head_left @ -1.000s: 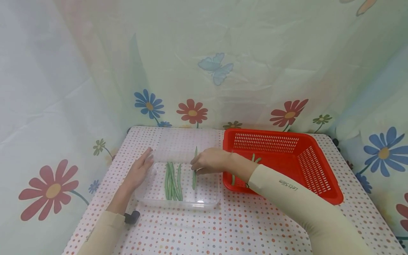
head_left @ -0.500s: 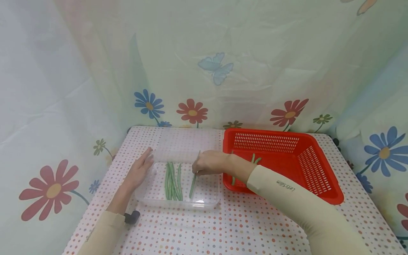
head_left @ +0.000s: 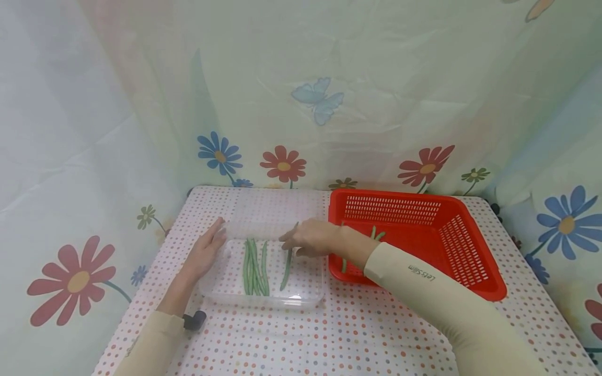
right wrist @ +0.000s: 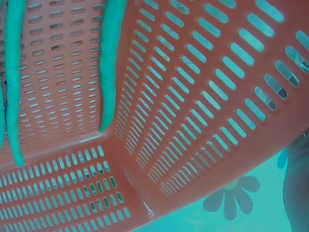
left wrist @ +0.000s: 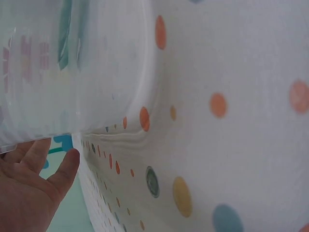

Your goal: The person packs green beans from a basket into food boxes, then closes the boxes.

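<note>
One bean (head_left: 286,271) in the clear box (head_left: 235,299) is partly covered by the right hand (head_left: 310,237); whether it is pinched cannot be told; it is best laid parallel to the bunch (head_left: 246,266); nothing is held by the straight-fingered left hand (head_left: 207,250).

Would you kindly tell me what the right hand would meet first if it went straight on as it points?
Past the lone bean it partly covers, the right hand would probably meet the nearest bundle bean in the clear container, though its height above that is unclear.
</note>
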### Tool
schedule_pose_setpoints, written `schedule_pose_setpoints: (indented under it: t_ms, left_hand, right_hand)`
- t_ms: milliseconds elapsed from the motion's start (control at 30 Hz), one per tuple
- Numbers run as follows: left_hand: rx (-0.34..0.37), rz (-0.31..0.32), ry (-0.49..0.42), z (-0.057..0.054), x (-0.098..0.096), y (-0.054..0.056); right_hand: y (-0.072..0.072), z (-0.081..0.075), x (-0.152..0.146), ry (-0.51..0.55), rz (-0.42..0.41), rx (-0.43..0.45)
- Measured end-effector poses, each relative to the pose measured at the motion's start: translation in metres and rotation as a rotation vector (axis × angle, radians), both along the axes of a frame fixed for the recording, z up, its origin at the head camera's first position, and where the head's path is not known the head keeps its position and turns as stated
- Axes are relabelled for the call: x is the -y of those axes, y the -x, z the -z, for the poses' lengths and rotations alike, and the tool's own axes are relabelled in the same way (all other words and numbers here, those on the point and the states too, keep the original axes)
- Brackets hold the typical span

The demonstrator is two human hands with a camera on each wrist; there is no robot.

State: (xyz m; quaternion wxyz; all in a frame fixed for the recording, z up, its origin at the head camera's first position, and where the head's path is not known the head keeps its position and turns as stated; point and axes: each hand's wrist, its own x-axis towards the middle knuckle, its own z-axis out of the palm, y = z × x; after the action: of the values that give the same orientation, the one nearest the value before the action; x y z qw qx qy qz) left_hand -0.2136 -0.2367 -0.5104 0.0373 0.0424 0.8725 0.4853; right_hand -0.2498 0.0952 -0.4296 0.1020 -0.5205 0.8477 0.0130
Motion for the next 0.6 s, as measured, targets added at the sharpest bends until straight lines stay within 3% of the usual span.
schedule_pose_setpoints:
  t_ms: [300, 467, 600]
  left_hand:
    - [0.004, 0.0, -0.006, -0.002, 0.0, 0.0]
    - [0.007, 0.002, -0.004, -0.001, 0.0, -0.001]
    - [0.003, 0.001, 0.006, -0.001, 0.001, -0.001]
  right_hand:
    - [0.008, -0.007, -0.009, 0.068, -0.037, -0.232]
    - [0.013, -0.009, -0.017, 0.07, 0.0, -0.264]
    - [0.015, -0.01, -0.023, 0.056, 0.065, -0.236]
